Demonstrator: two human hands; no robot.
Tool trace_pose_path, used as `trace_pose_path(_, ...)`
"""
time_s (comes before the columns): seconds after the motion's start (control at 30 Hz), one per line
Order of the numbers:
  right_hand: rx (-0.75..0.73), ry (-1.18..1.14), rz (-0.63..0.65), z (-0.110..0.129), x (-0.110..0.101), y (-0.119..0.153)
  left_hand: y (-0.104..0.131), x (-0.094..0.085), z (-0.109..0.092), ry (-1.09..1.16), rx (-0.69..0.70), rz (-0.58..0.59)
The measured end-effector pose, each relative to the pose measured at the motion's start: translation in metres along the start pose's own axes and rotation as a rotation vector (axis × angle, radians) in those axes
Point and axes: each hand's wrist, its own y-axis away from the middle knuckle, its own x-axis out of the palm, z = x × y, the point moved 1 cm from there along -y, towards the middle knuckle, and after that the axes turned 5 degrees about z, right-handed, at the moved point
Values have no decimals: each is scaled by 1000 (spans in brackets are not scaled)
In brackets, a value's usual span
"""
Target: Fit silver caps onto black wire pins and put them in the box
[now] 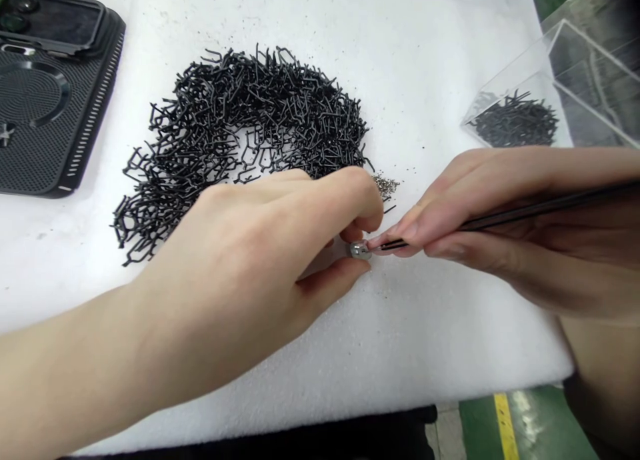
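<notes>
Between the thumb and fingers of my left hand (260,253) sits a small shiny metal piece (359,249), round at its edge. My right hand (500,227) grips slim black tweezers (530,211), whose tips point left at the metal piece. A fingertip of the right hand comes close to that piece; whether it touches I cannot tell. Behind my left hand spreads a big heap of short, bent black pieces (280,93), thin like wire. A small pile of tiny metallic bits (386,185) lies just beyond my fingers.
A phone in a black case (45,113) lies at the left. Toward the back right, a clear plastic box (520,53) holds more short black pieces (515,121). Everything rests on a white foam-like surface (425,353), its front edge above a green floor (540,420).
</notes>
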Motion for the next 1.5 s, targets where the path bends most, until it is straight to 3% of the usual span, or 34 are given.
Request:
trace_pose_path(0.33, -5, 22, 10, 2, -1, 1, -2, 6, 11, 19, 8, 18)
trace_pose_path(0.83, 52, -124, -37, 7, -1, -7, -3, 3, 2, -14, 40, 7)
trace_pose_path(1.1, 33, -80, -40, 4, 5, 2, -5, 2, 1, 16, 59, 3)
trace_pose_path(1.13, 32, -82, -41, 4, 5, 1, -5, 1, 1, 27, 92, -37)
trace_pose_path(1.5, 67, -93, -43, 1, 5, -3, 0, 1, -2, -30, 32, 14)
